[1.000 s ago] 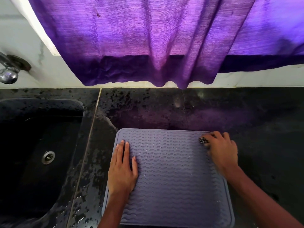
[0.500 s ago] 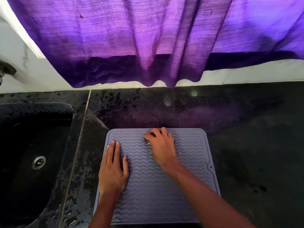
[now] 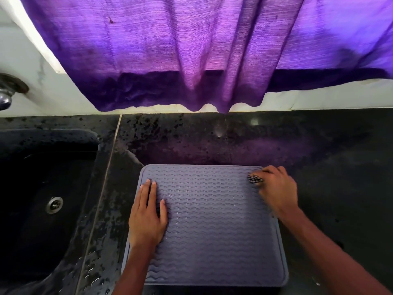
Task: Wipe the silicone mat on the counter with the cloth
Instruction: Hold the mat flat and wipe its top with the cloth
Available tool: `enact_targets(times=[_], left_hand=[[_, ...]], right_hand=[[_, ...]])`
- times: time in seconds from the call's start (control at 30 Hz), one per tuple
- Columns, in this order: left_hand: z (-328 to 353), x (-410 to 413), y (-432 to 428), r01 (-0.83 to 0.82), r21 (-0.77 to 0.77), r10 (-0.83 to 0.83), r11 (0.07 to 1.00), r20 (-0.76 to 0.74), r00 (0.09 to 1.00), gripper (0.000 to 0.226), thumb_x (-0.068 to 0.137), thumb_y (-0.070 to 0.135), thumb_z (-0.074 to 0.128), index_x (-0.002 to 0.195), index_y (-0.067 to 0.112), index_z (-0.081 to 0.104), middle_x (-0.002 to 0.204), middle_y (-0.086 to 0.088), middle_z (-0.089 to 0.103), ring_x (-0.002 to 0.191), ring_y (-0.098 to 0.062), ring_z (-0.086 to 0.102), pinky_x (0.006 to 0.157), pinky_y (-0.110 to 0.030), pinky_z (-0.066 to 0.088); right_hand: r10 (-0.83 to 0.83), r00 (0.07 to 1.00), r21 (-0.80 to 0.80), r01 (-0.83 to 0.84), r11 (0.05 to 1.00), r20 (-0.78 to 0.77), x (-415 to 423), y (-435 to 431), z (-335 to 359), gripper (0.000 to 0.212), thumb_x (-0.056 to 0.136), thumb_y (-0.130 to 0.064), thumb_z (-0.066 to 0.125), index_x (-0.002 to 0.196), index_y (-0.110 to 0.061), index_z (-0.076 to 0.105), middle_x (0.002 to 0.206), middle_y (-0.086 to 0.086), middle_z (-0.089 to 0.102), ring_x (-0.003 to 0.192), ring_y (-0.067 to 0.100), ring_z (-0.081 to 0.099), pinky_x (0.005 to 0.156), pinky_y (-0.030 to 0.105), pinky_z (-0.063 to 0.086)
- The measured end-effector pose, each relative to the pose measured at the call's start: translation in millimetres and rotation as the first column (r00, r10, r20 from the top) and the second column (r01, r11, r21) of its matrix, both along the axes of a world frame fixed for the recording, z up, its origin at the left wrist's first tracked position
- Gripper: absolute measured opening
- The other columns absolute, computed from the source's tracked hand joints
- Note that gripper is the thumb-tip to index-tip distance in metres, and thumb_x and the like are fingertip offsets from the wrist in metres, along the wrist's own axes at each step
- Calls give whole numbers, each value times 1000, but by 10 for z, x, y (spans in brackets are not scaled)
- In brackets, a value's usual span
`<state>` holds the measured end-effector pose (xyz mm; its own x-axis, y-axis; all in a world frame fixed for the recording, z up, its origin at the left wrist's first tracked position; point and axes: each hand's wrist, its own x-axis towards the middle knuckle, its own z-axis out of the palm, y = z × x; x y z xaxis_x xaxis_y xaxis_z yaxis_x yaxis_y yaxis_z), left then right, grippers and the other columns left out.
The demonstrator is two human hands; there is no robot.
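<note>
Since half a second ago the right hand [image 3: 276, 189] has swept the cloth [image 3: 255, 179] from the middle of the far edge of the silicone mat [image 3: 212, 235] to its far right corner; the left hand [image 3: 146, 218] has stayed put. Left of the mat, a dark sink [image 3: 32, 162] is set into the black surface [image 3: 331, 167], with a round metal drain [image 3: 54, 205] in its floor and part of a chrome tap [image 3: 5, 99] on the wall beyond. On the mat's left edge the left hand lies flat, fingers straight and together, pressing down and grasping nothing. The mat, grey with wavy ridges, lies flat on the surface just right of the sink. At its far right corner the right hand is curled over the small checked cloth, which seems bunched under the fingers and touching the mat, though most of it is hidden. Beyond the mat a purple curtain [image 3: 170, 50] hangs down to the surface's back edge
</note>
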<state>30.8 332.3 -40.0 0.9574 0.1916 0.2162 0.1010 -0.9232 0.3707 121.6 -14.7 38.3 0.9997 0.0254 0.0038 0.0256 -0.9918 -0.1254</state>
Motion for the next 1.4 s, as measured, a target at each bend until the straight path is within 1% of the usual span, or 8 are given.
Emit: enact_targets(times=[0.23,0.4,0.6,0.7,0.87,1.07,1.27,1.4], left_hand=[[78,-17,-30,-19,-39,19,999,-5,1000,62,101,40,39,152,5,44,159,-11,40,147,-25,39,119,-39,34],[125,-24,-32,-2,-151,4,989,15,1000,57,100,34,49,149,4,47,155,-11,46,143,-23,42,120,-33,32],[204,76,112,-87,-453,156,887,118,981,41,98,18,41,129,4,63,129,-10,66,120,-16,55,107,-4,29],[238,380,408,-8,-437,74,899,134,988,34,87,-5,53,112,6,72,112,-7,72,105,-19,61,99,-13,44],[123,721,607,119,-208,-95,971,122,988,32,77,-6,70,107,2,76,106,-9,75,93,-31,64,78,-44,57],[133,637,438,31,-52,-27,998,87,996,39,72,3,83,110,10,74,116,-4,71,101,-20,45,71,-41,51],[144,617,492,10,22,-12,1000,64,998,38,74,8,83,110,15,75,118,0,70,102,-22,46,74,-41,45],[119,617,501,-9,0,9,1000,90,996,33,79,8,79,110,18,76,118,4,70,102,-21,48,76,-40,42]], right_hand=[[-86,996,60,87,994,-29,0,-21,65,35,69,-10,75,102,-21,71,98,7,64,92,36,52,66,44,53],[174,982,322,-188,928,72,61,722,66,21,78,-23,77,95,-12,71,84,10,69,78,35,63,70,39,49],[355,934,512,-320,797,32,78,1763,-138,24,78,-21,73,101,-15,72,97,3,66,91,26,61,82,35,47],[415,909,445,-390,806,45,80,2155,-125,25,77,-20,75,102,-23,72,97,-4,66,91,21,58,80,35,47],[378,924,252,-350,902,-67,38,2630,-42,36,82,-25,71,116,-34,63,112,-11,58,106,18,47,85,37,35],[365,930,86,-368,926,50,-172,2719,-145,46,73,-9,65,113,-31,62,105,-4,57,99,23,51,80,39,38],[422,904,-8,-423,906,68,-150,2555,-134,43,67,-11,74,106,-29,66,101,-1,60,95,27,55,72,40,44],[360,932,0,-361,933,35,-143,2152,-131,58,49,-9,82,102,-28,69,102,-1,64,96,30,59,73,41,47]])
